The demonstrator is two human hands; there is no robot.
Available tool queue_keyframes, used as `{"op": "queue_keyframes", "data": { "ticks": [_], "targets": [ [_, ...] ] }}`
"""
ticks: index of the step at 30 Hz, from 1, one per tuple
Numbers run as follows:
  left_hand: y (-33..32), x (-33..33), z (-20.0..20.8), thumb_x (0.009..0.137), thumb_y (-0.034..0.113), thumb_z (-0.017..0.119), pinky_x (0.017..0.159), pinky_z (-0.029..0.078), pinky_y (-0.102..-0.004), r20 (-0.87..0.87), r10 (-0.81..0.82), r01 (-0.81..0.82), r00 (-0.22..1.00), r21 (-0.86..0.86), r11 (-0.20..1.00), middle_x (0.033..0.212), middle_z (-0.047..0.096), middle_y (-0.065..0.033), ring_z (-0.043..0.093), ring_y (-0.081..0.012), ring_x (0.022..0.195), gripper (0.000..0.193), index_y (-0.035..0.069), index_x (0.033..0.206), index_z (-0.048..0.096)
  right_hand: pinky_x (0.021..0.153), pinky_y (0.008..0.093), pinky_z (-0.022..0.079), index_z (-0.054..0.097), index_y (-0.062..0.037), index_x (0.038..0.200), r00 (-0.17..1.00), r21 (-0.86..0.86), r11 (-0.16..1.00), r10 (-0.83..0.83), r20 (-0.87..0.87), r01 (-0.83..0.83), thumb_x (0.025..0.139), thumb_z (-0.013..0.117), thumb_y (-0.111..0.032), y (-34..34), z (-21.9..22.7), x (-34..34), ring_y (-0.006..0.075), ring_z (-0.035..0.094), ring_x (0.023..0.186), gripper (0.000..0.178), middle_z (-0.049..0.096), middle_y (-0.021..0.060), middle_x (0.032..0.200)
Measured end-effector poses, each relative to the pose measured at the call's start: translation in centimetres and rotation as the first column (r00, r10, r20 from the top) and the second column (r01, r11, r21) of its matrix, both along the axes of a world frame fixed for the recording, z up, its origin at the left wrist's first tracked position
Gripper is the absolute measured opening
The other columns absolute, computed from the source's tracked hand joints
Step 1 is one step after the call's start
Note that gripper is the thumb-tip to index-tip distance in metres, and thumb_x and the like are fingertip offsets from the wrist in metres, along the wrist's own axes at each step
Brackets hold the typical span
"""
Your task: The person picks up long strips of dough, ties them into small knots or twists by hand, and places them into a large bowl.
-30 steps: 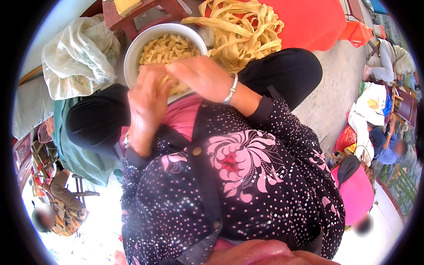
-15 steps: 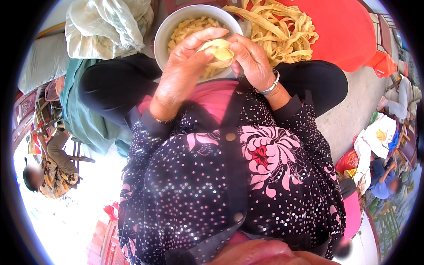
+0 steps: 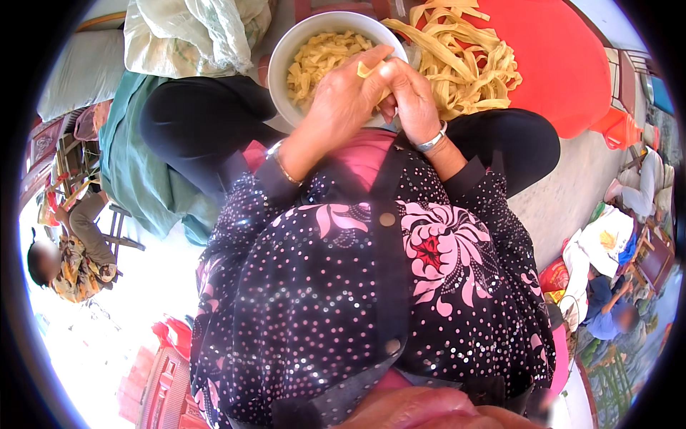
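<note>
My left hand point(image 3: 341, 93) and my right hand point(image 3: 411, 100) meet over the near right rim of a white bowl point(image 3: 277, 53). Both are closed on one pale yellow flat strip point(image 3: 366, 70), which is folded up between the fingers and mostly hidden by them. Inside the bowl lie many short, knotted or folded yellow pieces point(image 3: 321, 63). To the right of my right hand, a loose heap of long yellow strips point(image 3: 464, 57) rests on a red round surface point(image 3: 564, 64). What the strips are made of I cannot tell.
A white plastic sack point(image 3: 189, 36) and green cloth point(image 3: 139, 157) lie on the left. My bent legs in black trousers point(image 3: 207, 121) flank the bowl. An orange-red container point(image 3: 618, 127) stands at the right. One person point(image 3: 78, 264) sits far left, another point(image 3: 607, 307) far right.
My hands have come closer together, and the looped strip between them is now drawn small, mostly covered by my fingers. The whole view has shifted slightly.
</note>
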State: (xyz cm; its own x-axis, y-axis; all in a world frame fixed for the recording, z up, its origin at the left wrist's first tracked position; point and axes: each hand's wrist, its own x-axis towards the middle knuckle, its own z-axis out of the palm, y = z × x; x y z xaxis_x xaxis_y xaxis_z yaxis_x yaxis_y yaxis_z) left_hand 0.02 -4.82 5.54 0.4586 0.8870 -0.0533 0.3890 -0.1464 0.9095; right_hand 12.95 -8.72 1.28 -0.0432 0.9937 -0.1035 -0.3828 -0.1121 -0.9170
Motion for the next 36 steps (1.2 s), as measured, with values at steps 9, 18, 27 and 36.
{"op": "queue_keyframes", "data": {
  "ticks": [9, 18, 27, 36],
  "targets": [
    [0.2, -1.2, -0.2, 0.097, 0.032, 0.043, 0.066, 0.047, -0.0254, 0.221, 0.086, -0.031, 0.972, -0.241, 0.97, 0.076, 0.065, -0.0086, 0.057, -0.0114, 0.069, 0.04, -0.001, 0.109, 0.062, 0.069, 0.0302, 0.048, 0.047, -0.0028, 0.109, 0.821, 0.291, 0.938, -0.313, 0.478, 0.188, 0.095, 0.049, -0.035, 1.0, -1.0, -0.4, 0.0163, 0.059, 0.073, 0.035, 0.064, 0.0104, 0.088],
    [1.2, -2.4, -1.0, 0.098, 0.036, 0.039, 0.072, 0.054, -0.0344, 0.622, 0.309, 0.377, 0.719, -0.723, 0.579, 0.091, 0.06, -0.0098, 0.055, -0.015, 0.069, 0.046, -0.003, 0.112, 0.057, 0.056, 0.0199, 0.043, 0.058, -0.0012, 0.09, 0.936, 0.018, 0.987, -0.155, 0.316, 0.158, 0.098, 0.04, -0.036, -0.5, -2.3, 1.4, 0.0059, 0.05, 0.061, 0.04, 0.06, 0.0026, 0.077],
    [3.0, -3.9, -0.4, 0.098, 0.039, 0.038, 0.067, 0.055, -0.0325, 0.604, 0.375, 0.259, 0.703, -0.709, 0.656, 0.097, 0.055, -0.0091, 0.051, -0.0085, 0.066, 0.048, -0.005, 0.11, 0.055, 0.053, 0.0218, 0.04, 0.063, 0.0, 0.085, 0.786, 0.124, 0.989, -0.137, 0.603, 0.078, 0.089, 0.062, -0.028, -1.7, -2.8, 3.3, 0.0049, 0.047, 0.058, 0.028, 0.053, -0.0004, 0.062],
    [2.4, -3.5, -1.9, 0.091, 0.03, 0.058, 0.043, 0.041, -0.0195, 0.257, 0.25, -0.058, 0.933, -0.579, 0.813, 0.062, 0.049, 0.0008, 0.038, -0.0036, 0.045, 0.032, -0.001, 0.097, 0.061, 0.046, 0.0228, 0.05, 0.053, 0.0002, 0.108, 0.914, -0.148, 0.982, 0.164, 0.372, -0.116, 0.092, 0.056, -0.024, -1.2, -2.4, 2.2, 0.0089, 0.059, 0.064, 0.029, 0.06, 0.0045, 0.077]
  ]
}}
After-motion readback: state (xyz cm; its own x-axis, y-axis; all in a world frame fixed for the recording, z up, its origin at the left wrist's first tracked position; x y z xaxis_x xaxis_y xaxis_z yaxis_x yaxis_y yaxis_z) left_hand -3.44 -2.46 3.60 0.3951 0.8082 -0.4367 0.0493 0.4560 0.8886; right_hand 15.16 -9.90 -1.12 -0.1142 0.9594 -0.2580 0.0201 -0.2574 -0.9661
